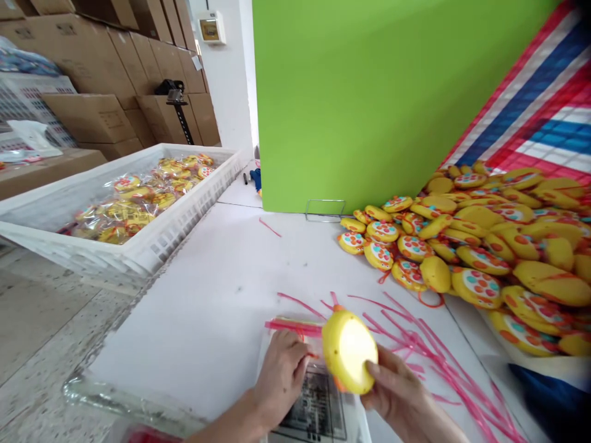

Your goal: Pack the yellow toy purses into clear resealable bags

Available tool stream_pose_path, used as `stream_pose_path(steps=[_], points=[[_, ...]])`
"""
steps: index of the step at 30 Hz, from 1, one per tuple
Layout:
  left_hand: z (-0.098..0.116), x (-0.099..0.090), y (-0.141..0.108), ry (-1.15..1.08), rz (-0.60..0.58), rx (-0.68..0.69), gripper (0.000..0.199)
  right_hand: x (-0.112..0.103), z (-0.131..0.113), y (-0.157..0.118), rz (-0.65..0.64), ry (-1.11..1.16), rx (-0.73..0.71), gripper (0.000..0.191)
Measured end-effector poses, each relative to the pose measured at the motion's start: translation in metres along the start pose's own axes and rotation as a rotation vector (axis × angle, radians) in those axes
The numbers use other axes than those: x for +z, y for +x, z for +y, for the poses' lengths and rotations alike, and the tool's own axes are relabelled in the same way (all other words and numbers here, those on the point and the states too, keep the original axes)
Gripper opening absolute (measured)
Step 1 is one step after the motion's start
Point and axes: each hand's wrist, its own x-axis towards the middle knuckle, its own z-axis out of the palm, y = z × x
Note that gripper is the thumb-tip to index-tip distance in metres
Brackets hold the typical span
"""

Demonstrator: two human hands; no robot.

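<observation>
Cartons (76, 58) stand stacked at the far left behind a white crate (157, 253) of bagged toys (138, 206), and a green board (346, 104) rises along the back of the white table (184, 295). At the right lies a broad pile (480, 240) of yellow toys, some with their dotted faces up.

The toy (346, 354) in hand is near the front edge of the table, over the upper right of a stack of clear bags (318, 400) with dark print. The right hand (399, 394) grips it from its lower right side, thumb on the plain yellow back, which faces the camera; the other fingers are mostly hidden behind. Its long axis tilts from an orange tip at the upper left down toward the lower right.

The left hand (282, 374) is just to the left of the toy, over the bags, its fingers curled closed and apparently pinching a red cord (313, 355) that shows beside the fingertips. So the toy lies between the two hands, in the right one and a small gap from the left. Whether it touches the bags cannot be told. Loose pink strips (415, 344) spread beyond it to the right.
</observation>
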Motion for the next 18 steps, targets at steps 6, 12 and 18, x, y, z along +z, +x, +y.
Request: stream_pose_path(steps=[6, 12, 18], points=[[0.011, -0.002, -0.004, 0.234, 0.050, 0.301, 0.030, 0.010, 0.004, 0.021, 0.096, -0.483, -0.341, 0.041], [0.029, -0.012, 0.000, 0.248, 0.103, 0.393, 0.028, -0.015, 0.027, 0.030, 0.043, -1.144, -0.598, 0.044], [0.022, -0.034, 0.002, 0.171, 0.192, 0.369, 0.019, -0.025, 0.014, 0.022, -0.037, -1.215, -0.506, 0.039]])
